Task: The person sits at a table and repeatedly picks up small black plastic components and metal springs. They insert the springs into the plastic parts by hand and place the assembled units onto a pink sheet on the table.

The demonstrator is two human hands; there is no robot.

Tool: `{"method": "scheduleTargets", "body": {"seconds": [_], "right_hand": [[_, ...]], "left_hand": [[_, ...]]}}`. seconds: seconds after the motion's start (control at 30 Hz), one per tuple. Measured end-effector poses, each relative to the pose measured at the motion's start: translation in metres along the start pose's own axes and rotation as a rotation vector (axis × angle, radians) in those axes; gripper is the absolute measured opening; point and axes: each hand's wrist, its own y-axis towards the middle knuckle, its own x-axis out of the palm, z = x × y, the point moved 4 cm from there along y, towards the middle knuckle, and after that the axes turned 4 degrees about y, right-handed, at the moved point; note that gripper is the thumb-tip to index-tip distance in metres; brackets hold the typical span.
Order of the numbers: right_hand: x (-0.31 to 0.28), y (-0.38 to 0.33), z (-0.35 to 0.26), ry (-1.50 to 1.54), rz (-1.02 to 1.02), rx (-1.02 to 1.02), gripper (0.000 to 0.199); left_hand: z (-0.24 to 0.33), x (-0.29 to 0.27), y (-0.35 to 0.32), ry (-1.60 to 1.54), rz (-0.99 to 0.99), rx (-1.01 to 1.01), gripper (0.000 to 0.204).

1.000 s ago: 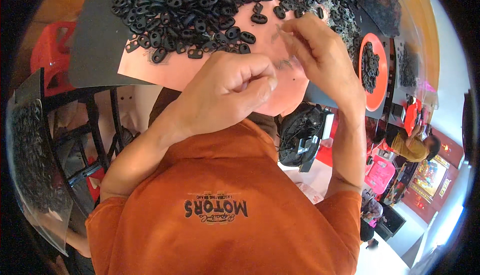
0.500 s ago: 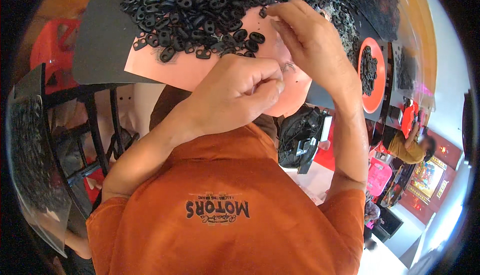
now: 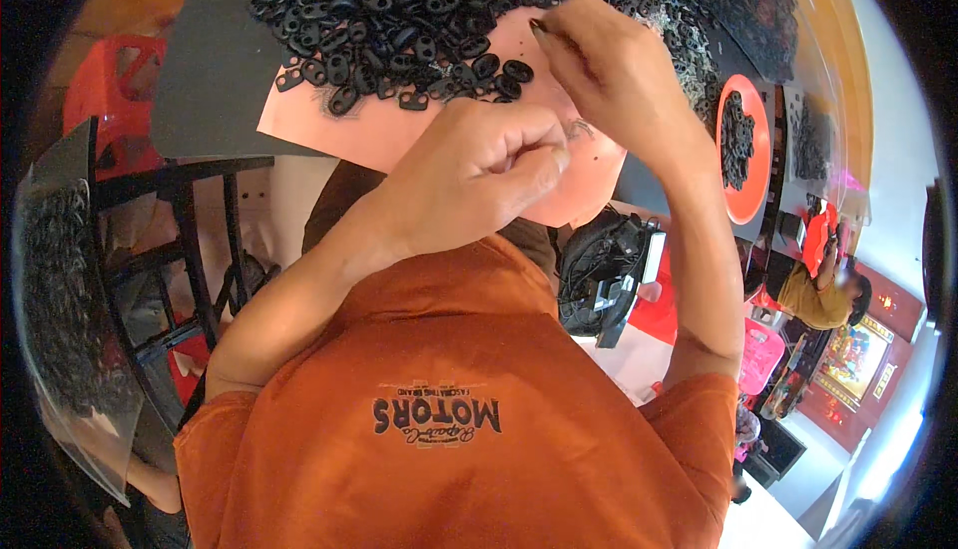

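Note:
A heap of small black two-holed plastic parts point(image 3: 419, 10) lies on a pink sheet point(image 3: 369, 135) over a dark table. My left hand point(image 3: 479, 175) is curled into a loose fist near the sheet's near edge, thumb against forefinger; I cannot see what, if anything, it pinches. Beyond it, my right hand point(image 3: 609, 70) reaches toward the heap, and its fingertips pinch a small dark piece at the edge of the pile. A thin pale bit point(image 3: 579, 130) shows between the two hands. My orange shirt point(image 3: 449, 399) fills the lower middle.
An orange round tray point(image 3: 760, 180) with more black parts sits at the right. A black bag point(image 3: 604, 274) lies below the table edge. Red plastic stools point(image 3: 115, 70) and a dark metal frame point(image 3: 200, 250) stand at left. Another person in yellow point(image 3: 813, 294) sits far right.
My right hand has moved up and away from the left, toward the heap of black parts. The left hand stays curled in about the same place.

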Motion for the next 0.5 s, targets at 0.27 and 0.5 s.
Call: {"method": "scheduleTargets", "body": {"seconds": [0.27, 0.5], "right_hand": [[-0.021, -0.059, -0.032, 0.618, -0.103, 0.338, 0.012], [-0.019, -0.062, -0.041, 0.663, -0.082, 0.269, 0.012]], "left_hand": [[0.004, 0.003, 0.002, -0.103, 0.122, 0.004, 0.023], [0.015, 0.001, -0.002, -0.078, 0.059, -0.100, 0.025]]}}
